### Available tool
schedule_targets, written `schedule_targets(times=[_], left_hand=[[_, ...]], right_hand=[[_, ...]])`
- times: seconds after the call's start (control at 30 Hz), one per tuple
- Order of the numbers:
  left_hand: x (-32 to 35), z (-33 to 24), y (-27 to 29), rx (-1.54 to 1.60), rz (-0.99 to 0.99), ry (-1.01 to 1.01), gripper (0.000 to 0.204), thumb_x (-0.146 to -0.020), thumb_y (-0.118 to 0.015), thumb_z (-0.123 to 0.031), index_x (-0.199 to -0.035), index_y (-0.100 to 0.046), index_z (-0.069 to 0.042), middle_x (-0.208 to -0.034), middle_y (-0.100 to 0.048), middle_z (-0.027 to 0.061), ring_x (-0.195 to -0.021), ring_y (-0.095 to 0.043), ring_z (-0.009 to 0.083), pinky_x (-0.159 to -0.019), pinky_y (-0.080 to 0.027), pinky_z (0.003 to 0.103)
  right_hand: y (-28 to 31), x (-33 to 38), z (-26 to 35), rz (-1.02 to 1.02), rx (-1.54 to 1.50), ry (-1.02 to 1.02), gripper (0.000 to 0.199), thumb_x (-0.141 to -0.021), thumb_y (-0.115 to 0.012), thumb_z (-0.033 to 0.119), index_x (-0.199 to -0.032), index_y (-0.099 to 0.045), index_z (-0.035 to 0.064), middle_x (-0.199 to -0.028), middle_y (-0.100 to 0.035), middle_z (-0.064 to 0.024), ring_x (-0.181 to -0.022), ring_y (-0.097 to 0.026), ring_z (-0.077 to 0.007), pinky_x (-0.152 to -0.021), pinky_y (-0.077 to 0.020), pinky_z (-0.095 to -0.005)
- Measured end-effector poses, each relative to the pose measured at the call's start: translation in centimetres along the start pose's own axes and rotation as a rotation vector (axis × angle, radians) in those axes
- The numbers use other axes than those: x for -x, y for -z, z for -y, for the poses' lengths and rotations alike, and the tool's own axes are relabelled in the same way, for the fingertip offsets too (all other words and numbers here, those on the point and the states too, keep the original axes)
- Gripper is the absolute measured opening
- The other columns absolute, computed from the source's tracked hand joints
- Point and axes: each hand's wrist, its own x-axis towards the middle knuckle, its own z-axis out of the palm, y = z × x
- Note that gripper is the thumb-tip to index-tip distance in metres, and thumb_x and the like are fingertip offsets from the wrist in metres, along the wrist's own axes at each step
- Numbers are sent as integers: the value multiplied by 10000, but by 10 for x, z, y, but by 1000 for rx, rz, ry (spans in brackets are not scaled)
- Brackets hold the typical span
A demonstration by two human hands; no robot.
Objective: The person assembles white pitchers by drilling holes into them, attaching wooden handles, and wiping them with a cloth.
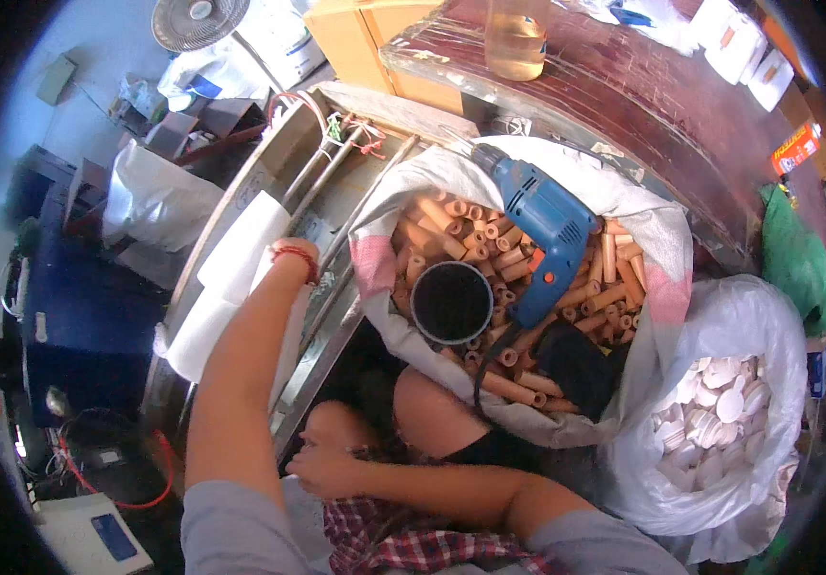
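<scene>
My left arm reaches forward to white rolls [243, 251] lying in a long wooden trough. A red bracelet [295, 255] circles the wrist. My left hand [286, 249] is at the rolls, but its fingers are hidden, so its grip does not show. Low over my lap, my right hand [327, 470] is closed with curled fingers. A small whitish bit shows at its fingertips, too little to name. To the right, a blue power drill [547, 216] rests on a sack [375, 278] full of brown tubes [509, 254], beside a round dark-mouthed container [451, 302].
A clear plastic bag [777, 335] of white disc-shaped pieces [720, 412] stands at the right. Metal rods [322, 172] lie along the wooden trough [226, 220]. Behind is a dark red table [624, 96] with a jar of yellowish liquid [516, 43]. A fan [200, 19] stands far left.
</scene>
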Motion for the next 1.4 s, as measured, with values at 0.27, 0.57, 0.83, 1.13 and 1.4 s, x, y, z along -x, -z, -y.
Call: schedule_targets(times=[0.27, 0.57, 0.83, 1.13, 1.4], left_hand=[[163, 160, 26, 609, -528, 186, 706, -768, -585, -518, -1166, -517, 62, -1107, -603, 238, -1036, -592, 331, -891, -462, 380], [231, 178, -81, 1859, -974, 58, 453, -757, -741, -216, -1095, -545, 13, -1051, -602, 90, -932, -567, 167, -786, -457, 312], [278, 18, -61, 2230, -1220, -30, 529, -802, -702, -228, -1209, -493, 38, -1125, -560, 94, -984, -535, 183, -857, -433, 304], [263, -67, -25, 2393, -1224, -249, 580, -782, -740, -185, -1215, -404, 4, -1194, -495, 114, -1094, -489, 200, -950, -381, 327], [245, -76, -33, 2129, -1291, -37, 691, -864, -628, -251, -1368, -273, 62, -1315, -417, 186, -1186, -429, 272, -1011, -329, 377]], right_hand=[[80, 31, 13, -172, -1, 94, 278, -780, -616, 156, -1034, -592, 48, -958, -614, -155, -933, -588, -318, -838, -445, -433], [227, 222, 25, -754, 938, -601, 437, -747, -628, 228, -1135, -554, 40, -1212, -519, -121, -1155, -452, -316, -963, -345, -461], [232, 285, -9, -620, 768, -712, 248, -773, -614, 104, -1014, -627, 48, -984, -560, -113, -970, -541, -312, -831, -457, -382], [275, 269, 17, -1419, -666, -349, 169, -864, -583, 104, -1004, -595, 10, -921, -588, -15, -832, -549, -124, -736, -464, -271], [292, 68, 32, -840, -7, -241, 229, -832, -579, 85, -1038, -595, -15, -968, -628, -66, -894, -588, -178, -819, -460, -289]])
